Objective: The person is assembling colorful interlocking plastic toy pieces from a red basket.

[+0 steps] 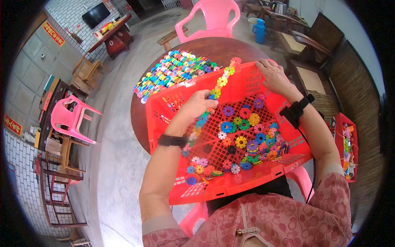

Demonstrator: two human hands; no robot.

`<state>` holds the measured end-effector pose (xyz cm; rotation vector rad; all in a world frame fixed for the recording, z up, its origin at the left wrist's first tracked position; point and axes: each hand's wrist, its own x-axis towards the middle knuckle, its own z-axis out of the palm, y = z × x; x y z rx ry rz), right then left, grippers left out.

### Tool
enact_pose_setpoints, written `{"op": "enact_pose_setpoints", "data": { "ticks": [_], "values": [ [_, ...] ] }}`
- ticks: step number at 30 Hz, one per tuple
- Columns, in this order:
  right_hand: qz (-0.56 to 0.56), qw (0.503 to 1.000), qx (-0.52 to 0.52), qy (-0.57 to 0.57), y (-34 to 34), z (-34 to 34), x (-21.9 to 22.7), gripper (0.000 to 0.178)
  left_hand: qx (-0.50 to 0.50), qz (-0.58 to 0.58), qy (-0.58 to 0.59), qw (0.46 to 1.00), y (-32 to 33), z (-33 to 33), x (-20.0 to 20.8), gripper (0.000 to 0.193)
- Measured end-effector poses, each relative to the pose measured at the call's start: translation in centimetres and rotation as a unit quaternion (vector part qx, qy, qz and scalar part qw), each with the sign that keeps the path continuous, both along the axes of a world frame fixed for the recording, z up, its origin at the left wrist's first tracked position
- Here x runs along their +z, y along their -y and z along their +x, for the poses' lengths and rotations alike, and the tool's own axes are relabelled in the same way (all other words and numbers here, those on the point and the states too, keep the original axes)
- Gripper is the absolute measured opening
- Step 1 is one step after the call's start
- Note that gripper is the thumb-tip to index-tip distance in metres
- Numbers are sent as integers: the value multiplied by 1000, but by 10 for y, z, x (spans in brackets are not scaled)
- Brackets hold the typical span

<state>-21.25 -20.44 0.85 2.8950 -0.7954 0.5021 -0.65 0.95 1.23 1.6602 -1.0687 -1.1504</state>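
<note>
Left hand [200, 103] pinches a chain of snap-together plastic discs [217, 87] near the red crate [230, 187]'s far rim; right hand [273, 74] grips that rim (light, rigid pieces, likely to pop apart unless held at a joint).

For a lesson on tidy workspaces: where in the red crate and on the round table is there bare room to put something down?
Free: the crate floor's far left, behind the left hand, and the table strip between the flat mat of joined discs and the pink chair. Crowded: the crate's near right, heaped with loose discs.
</note>
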Motion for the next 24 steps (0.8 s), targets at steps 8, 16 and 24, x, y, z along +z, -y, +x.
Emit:
{"op": "enact_pose_setpoints", "data": {
  "ticks": [8, 16, 24],
  "values": [
    [-7, 1000, -11, -15, -6, 3, 3, 54, -15, 10, -3, 1000, 3, 4, -6, 17],
    [-23, 999, 2, -26, -9, 6, 8, 56, -23, -16, 14, 1000, 5, 2, -12, 18],
    [7, 995, 25, -92, 8, 28, 19, 57, -27, 15, 10, 999, 2, 0, -6, 20]
  ]
}}
